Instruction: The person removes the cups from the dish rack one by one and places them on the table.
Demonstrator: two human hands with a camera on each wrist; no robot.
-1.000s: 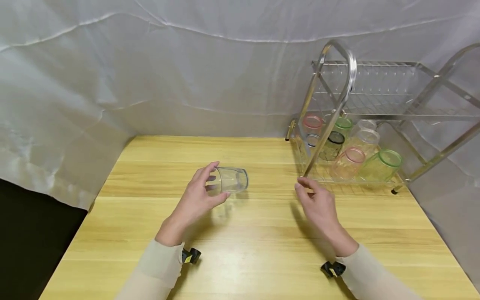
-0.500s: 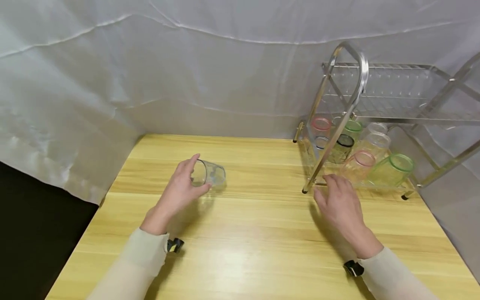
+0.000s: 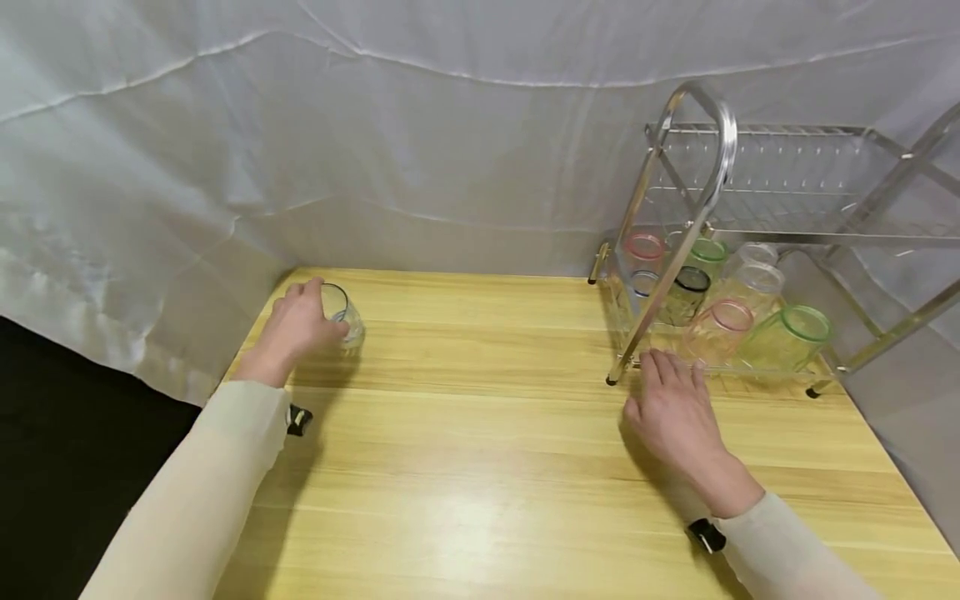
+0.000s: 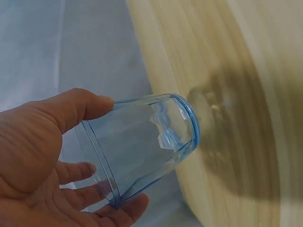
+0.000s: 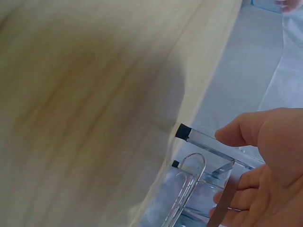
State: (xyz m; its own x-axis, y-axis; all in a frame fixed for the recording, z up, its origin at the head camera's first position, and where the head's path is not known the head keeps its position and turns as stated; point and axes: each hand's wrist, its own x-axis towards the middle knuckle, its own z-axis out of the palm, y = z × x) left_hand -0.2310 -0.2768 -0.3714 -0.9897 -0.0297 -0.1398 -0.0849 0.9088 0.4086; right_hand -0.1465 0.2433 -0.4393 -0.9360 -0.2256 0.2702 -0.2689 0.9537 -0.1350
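Note:
My left hand [image 3: 295, 327] grips a clear drinking glass [image 3: 351, 323] near its rim, over the back left corner of the table. The left wrist view shows the glass [image 4: 142, 142] tinted light blue, thumb on one side and fingers on the other. Its base tilts down close over the wood, with a shadow beside it. My right hand [image 3: 678, 412] is at the front left corner of a metal dish rack [image 3: 633, 337], fingers fairly straight and fingertips right at the lower front rail. In the right wrist view, its thumb [image 5: 236, 132] lies beside the black-tipped rack leg [image 5: 183, 132].
Several upturned glasses stand on the rack's lower shelf, among them a pink glass [image 3: 718, 333], a green glass [image 3: 795, 337] and a dark-rimmed glass [image 3: 684, 296]. A wire upper shelf [image 3: 787, 208] spans above them. Grey cloth [image 3: 465, 167] hangs behind the wooden table [image 3: 480, 433].
My left hand has carried the glass left and back, towards the table's far left corner. The right hand has moved right to the rack's lower rail, its fingers straightening.

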